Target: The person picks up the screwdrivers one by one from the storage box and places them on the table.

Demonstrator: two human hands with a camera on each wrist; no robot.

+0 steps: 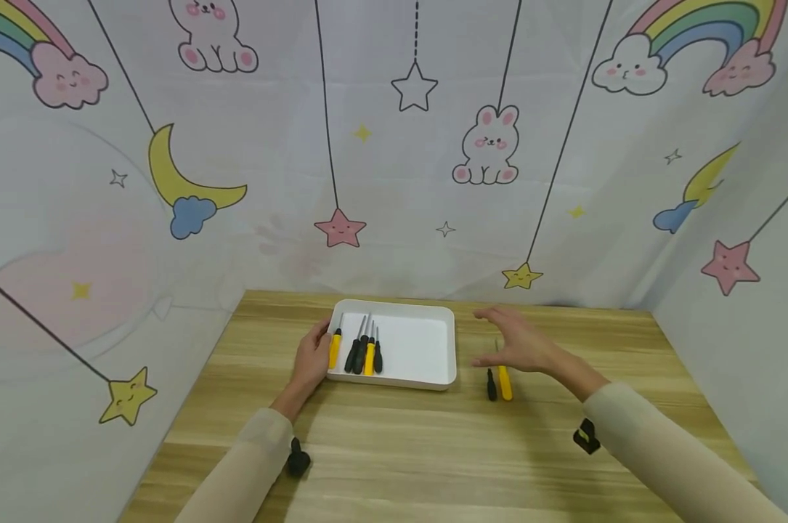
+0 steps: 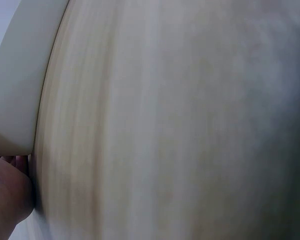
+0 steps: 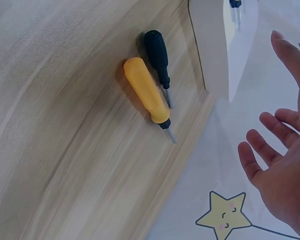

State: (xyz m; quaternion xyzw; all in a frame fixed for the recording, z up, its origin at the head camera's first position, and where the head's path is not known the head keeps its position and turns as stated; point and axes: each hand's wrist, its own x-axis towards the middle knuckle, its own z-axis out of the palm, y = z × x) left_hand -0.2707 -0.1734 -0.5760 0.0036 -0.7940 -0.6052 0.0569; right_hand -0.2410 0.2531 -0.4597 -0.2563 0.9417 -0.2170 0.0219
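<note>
A white tray (image 1: 407, 379) lies on the table with several screwdrivers (image 1: 364, 349) at its left side, some black-handled and some yellow-handled. My left hand (image 1: 312, 356) grips the tray's left side; in the left wrist view only part of that hand (image 2: 9, 192) shows by the tray wall (image 2: 20, 80). To the right of the tray, my right hand (image 1: 518, 340) hovers with thumb and fingers spread, holding nothing. Below it, a black screwdriver (image 1: 492, 385) and a yellow screwdriver (image 1: 505, 383) lie side by side on the table, both plain in the right wrist view.
The wooden table (image 1: 394, 450) ends at a white curtain (image 1: 420, 189) printed with stars, rabbits and rainbows. Another curtain side (image 1: 760, 349) stands along the right. Small black devices (image 1: 587, 437) sit at both wrists.
</note>
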